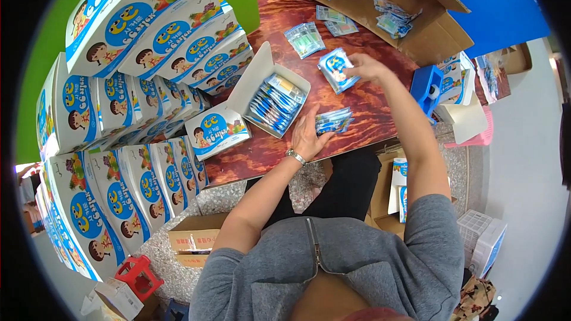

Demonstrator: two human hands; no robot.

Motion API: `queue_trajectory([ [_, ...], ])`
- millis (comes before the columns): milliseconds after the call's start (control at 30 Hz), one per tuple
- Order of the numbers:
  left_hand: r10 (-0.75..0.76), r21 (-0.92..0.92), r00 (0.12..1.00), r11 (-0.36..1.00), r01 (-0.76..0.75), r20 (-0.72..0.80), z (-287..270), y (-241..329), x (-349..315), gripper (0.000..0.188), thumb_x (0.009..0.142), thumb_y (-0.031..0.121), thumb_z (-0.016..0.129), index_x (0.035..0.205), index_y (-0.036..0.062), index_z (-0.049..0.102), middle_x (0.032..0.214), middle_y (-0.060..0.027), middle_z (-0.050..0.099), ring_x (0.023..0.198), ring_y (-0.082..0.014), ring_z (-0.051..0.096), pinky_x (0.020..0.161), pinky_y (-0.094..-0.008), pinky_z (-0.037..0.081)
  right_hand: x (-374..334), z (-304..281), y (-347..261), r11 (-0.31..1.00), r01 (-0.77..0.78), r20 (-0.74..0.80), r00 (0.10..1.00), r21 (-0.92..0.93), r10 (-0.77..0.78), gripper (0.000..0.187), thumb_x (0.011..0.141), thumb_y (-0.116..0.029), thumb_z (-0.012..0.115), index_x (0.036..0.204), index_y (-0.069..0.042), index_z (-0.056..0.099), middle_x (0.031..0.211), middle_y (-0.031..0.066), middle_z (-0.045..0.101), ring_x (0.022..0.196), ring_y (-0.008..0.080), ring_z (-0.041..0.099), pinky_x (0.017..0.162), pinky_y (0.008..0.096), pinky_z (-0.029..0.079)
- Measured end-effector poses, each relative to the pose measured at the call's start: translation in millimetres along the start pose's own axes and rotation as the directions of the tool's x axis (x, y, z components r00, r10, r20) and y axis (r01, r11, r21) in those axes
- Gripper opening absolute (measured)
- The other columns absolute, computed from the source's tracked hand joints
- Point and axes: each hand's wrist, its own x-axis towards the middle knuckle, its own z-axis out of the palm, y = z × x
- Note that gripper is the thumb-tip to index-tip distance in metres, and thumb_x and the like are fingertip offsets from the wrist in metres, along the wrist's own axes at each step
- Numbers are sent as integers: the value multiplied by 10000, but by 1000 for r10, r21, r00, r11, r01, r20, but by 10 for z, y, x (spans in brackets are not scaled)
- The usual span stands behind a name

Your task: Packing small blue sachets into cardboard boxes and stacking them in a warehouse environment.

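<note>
My left hand [307,138], with a metal watch on its wrist, rests on the table beside the open box. Its thumb and fingers curve round the left end of a row of small blue-and-white sachets [334,120]. My right hand [367,69] reaches further out, its fingers closed on the right edge of a pile of sachets [336,71] with a cartoon print. Close to my left hand, the open white carton [239,107] holds a packed row of sachets [277,104], and its printed lid panel lies toward me.
Printed cartons [128,98] are stacked high on the left. Loose sachets [304,40] lie beyond my hands, before a large brown cardboard box [440,34] with more inside. A blue tape dispenser [426,92] stands at the table's right edge. A red stool [138,276] is on the floor.
</note>
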Motion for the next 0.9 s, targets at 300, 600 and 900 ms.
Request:
queue_trajectory([
  [300,77,10,997,997,-77,-21,10,-71,-10,622,731,271,838,1217,15,549,1059,-176,633,980,-357,605,853,-436,493,153,327,2,822,53,-125,981,-567,-150,414,797,-258,766,1047,31,607,1047,210,688,978,309,674,833,416,510],
  [600,104,5,993,995,-104,-51,4,-78,-13,618,725,264,837,1214,21,548,1002,-178,632,926,-378,600,807,-450,488,731,328,-685,972,235,-184,954,-28,-236,390,854,-186,743,1149,26,600,1046,113,678,957,164,635,820,348,520],
  [900,132,-10,988,991,-133,-75,7,-7,-16,560,726,248,841,1161,30,565,926,-166,626,863,-360,603,765,-443,484,990,719,-968,784,-17,-389,875,-621,-289,570,778,-270,748,1242,-6,547,1252,276,587,1157,416,576,976,448,485],
])
